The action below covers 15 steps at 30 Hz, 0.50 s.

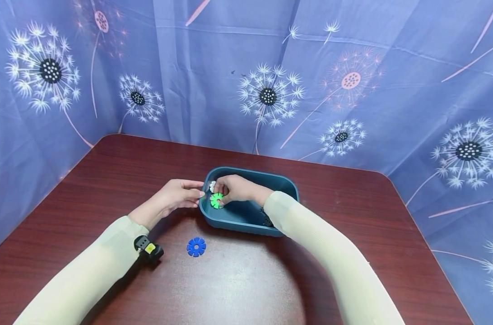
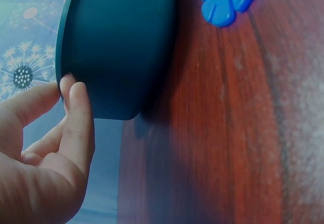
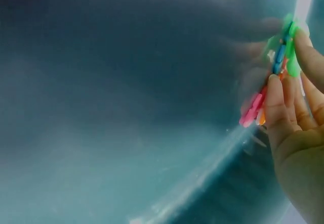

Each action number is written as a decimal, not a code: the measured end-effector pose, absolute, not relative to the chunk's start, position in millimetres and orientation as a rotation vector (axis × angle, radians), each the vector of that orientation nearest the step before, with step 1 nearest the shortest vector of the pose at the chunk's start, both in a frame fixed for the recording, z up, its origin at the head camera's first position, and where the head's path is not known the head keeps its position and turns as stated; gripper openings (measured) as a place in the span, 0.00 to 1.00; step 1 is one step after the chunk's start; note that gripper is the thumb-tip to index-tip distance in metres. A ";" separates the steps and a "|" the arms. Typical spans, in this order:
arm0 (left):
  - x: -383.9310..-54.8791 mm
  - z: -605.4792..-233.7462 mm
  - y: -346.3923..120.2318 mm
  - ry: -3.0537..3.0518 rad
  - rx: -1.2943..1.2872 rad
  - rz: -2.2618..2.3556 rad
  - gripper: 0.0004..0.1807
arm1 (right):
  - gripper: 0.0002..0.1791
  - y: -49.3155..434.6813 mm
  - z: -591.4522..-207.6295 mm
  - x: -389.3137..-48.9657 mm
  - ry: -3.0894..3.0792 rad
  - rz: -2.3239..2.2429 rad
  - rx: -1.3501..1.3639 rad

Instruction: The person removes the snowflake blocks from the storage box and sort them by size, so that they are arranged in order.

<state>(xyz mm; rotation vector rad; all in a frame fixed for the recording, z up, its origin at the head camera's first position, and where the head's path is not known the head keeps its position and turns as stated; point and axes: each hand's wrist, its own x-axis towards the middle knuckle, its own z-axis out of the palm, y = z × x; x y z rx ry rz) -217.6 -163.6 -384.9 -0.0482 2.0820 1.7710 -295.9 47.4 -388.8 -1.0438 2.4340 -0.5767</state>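
At the left end of a dark teal plastic bin (image 1: pixel 246 228), my left hand (image 1: pixel 176 197) pinches the rim. The left wrist view shows the thumb and fingers (image 2: pixel 78 118) of that hand at the rim of the bin (image 2: pixel 121 47). Inside the bin is my right hand (image 1: pixel 239 188), its fingertips on a green notched flower-shaped disc (image 1: pixel 216 201). The right wrist view has pink (image 3: pixel 251 112), blue and orange discs crowded beside the green disc (image 3: pixel 292 57); which of these are gripped I cannot tell. A white disc (image 1: pixel 212 186) stands near the bin's left wall.
A blue notched disc (image 1: pixel 196 247) lies on the brown wooden table (image 1: pixel 230 289), in front of the bin. Black pieces (image 1: pixel 267 220) lie in the bin, partly behind the right forearm. A blue dandelion-print curtain (image 1: pixel 214 81) hangs around the table's back and sides.
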 end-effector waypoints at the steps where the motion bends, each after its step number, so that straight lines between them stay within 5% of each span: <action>1: -217.5 -384.6 -163.8 2.085 -0.048 1.769 0.30 | 0.17 47.1 -388.4 -296.2 2.430 -0.588 -1.036; 15: -217.8 -386.9 -164.4 2.110 -0.030 1.757 0.30 | 0.07 67.9 -368.2 -306.5 2.370 -0.807 -0.918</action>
